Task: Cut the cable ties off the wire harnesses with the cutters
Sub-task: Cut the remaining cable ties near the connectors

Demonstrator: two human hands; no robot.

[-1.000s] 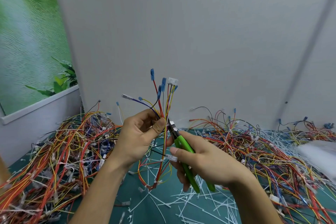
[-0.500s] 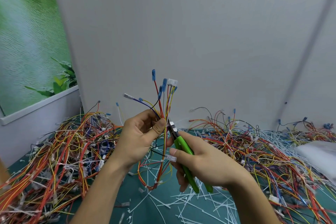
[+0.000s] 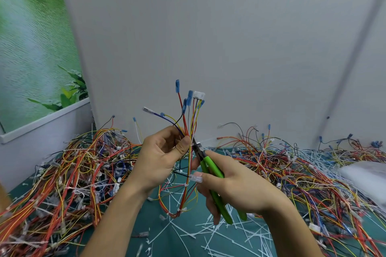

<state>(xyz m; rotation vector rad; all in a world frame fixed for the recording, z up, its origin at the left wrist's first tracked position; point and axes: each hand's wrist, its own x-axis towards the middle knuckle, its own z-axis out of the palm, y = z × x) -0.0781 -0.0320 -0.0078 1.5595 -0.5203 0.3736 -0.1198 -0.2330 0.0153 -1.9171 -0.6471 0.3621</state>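
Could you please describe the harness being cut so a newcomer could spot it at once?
Between the two wire heaps on the green mat, the left hand holds one harness upright. Only it stands raised, blue terminals and a white connector fanned on top, green cutters at its stem.

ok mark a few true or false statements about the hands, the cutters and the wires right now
1. The left hand holds a wire bundle upright. True.
2. The right hand grips the cutters. True.
3. The cutters have red handles. False: they are green.
4. The cutters' tip sits at the bundle's bottom loop. False: it is up by the left thumb.
5. White cut ties lie scattered on the green mat. True.
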